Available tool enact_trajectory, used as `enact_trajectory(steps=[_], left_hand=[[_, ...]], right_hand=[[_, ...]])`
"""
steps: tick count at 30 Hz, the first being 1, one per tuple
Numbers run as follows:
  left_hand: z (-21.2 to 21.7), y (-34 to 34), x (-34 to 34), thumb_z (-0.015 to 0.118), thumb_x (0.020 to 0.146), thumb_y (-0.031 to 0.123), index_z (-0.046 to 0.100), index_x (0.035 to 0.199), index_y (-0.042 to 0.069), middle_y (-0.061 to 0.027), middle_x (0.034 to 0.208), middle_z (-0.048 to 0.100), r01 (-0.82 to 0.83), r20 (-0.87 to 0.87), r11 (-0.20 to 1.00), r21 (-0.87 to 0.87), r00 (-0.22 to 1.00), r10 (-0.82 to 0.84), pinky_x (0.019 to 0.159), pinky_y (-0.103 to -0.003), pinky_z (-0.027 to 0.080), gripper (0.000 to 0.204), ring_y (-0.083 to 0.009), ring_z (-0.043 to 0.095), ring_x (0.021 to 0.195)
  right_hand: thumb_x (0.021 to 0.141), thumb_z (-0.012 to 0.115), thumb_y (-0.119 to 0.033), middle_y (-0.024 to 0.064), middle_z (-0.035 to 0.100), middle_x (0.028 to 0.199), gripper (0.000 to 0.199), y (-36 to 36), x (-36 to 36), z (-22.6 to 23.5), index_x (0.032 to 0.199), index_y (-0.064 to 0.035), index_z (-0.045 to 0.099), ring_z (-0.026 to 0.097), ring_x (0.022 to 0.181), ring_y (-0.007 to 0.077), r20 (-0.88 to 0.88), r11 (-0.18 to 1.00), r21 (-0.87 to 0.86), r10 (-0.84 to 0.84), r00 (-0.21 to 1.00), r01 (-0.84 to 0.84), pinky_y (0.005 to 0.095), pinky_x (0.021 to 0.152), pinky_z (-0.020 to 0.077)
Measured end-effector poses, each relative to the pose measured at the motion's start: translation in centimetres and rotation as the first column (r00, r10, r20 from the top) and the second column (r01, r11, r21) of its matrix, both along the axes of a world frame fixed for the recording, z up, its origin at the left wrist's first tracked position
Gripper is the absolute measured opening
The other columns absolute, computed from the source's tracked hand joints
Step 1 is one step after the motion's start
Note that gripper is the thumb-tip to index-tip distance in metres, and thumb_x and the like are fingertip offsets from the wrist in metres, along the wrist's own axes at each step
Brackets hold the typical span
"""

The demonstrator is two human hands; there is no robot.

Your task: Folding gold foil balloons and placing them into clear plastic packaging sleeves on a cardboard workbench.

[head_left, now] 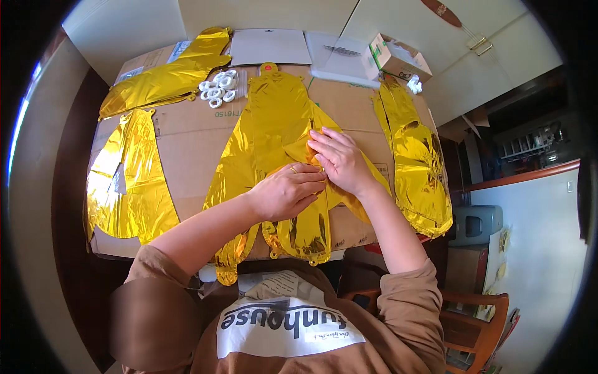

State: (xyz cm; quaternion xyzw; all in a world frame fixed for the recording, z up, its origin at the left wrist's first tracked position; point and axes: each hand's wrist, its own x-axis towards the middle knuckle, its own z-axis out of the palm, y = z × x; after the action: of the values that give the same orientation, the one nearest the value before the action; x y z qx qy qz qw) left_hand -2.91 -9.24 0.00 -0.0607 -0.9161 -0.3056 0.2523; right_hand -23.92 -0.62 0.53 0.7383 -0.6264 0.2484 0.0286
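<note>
We see a cardboard-covered tabletop (187,140), its near edge partly hidden by foil, forearms and a brown shirt. In its middle, in front of the wearer, lies the largest gold foil balloon (280,134), flat and creased; the forearms cover part of its lower half, and its lowest tips reach past the near edge. A crumpled gold bundle (420,165) lies along the right side, its layers hard to separate. At the left lies another flat gold piece (140,199), washed out by glare, and beyond it a long gold stack (165,81) partly covers some papers. At the far edge are a white board (271,47), a translucent pouch (342,56) and an open carton (398,59), its contents hard to make out. Our left hand (289,192) curves over the middle balloon, thumb hidden; our right hand (339,161) lies just beside it, fingers on the foil. We cannot tell whether either grip is pinching the foil or only pressing it. Smallest are the white rings (218,87), heaped and overlapping.
</note>
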Motion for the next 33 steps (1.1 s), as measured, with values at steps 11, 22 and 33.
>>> enact_trajectory(steps=[11,22,33], left_hand=[[3.5,-5.3,-3.5,0.066,0.087,0.005,0.069,0.104,0.000,-0.0138,0.104,0.070,-0.232,-0.001,0.970,-0.075,0.973,0.232,0.088,-0.042,0.055,0.018,-0.0351,0.067,0.102],[-0.7,-7.4,-5.3,0.068,0.089,0.008,0.070,0.115,0.003,-0.0120,0.121,0.068,-0.232,-0.054,0.939,-0.255,0.973,0.226,0.097,-0.044,0.052,0.027,-0.0334,0.064,0.112],[-0.9,-7.5,-5.3,0.067,0.091,0.011,0.065,0.124,0.003,-0.0122,0.129,0.066,-0.244,-0.009,0.931,-0.272,0.968,0.251,0.102,-0.045,0.049,0.034,-0.0332,0.061,0.119]], right_hand=[[0.091,0.073,-0.019,0.0038,0.071,0.128,0.026,-0.2,-0.3,-0.6,0.116,-0.0148,0.074,0.058,0.128,0.0308,-0.001,0.999,-0.040,-0.009,1.000,0.009,0.0453,0.108,0.0450],[0.091,0.069,-0.016,0.0084,0.068,0.129,0.027,1.6,-0.2,0.0,0.117,-0.0099,0.070,0.059,0.125,0.0308,-0.063,0.999,-0.028,0.032,0.998,-0.033,0.0500,0.110,0.0417],[0.084,0.063,-0.008,0.0107,0.066,0.132,0.039,5.2,0.9,1.3,0.122,-0.0030,0.069,0.058,0.126,0.0277,-0.221,0.995,0.038,0.099,0.970,-0.093,0.0519,0.117,0.0349]])
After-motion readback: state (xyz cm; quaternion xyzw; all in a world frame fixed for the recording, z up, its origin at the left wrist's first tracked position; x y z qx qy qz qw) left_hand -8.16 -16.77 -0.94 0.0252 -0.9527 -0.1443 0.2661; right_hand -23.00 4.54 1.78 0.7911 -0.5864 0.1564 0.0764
